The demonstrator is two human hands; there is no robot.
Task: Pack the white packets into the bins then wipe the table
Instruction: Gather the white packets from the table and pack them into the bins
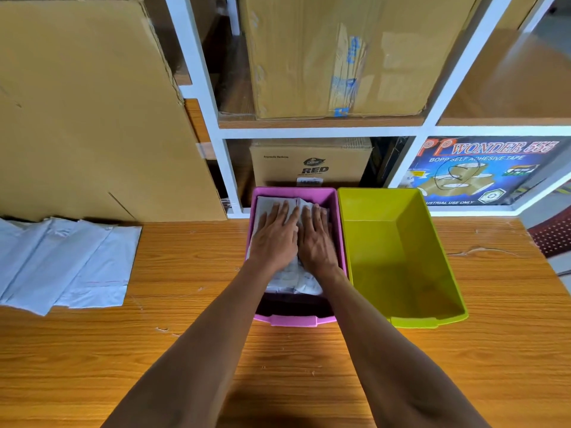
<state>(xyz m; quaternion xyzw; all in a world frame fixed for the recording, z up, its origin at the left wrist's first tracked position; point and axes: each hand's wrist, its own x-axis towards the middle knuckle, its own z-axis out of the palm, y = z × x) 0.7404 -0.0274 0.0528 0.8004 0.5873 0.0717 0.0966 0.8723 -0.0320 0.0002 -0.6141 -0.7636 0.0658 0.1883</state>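
Pressing down side by side, the left hand [276, 234] and right hand [316, 237] are laid flat on the white packets [289, 274] inside the pink bin [295, 319], fingers straight and only slightly spread, with the packets directly beneath the palms and fingertips. The lime-green bin [401, 248] is set touching the pink one on the wooden table [185, 304]. More white packets, a flat pile [65, 261], are left well apart at the table's left edge.

Pink bin [335, 208], lime-green bin [432, 316], white packets [61, 264].
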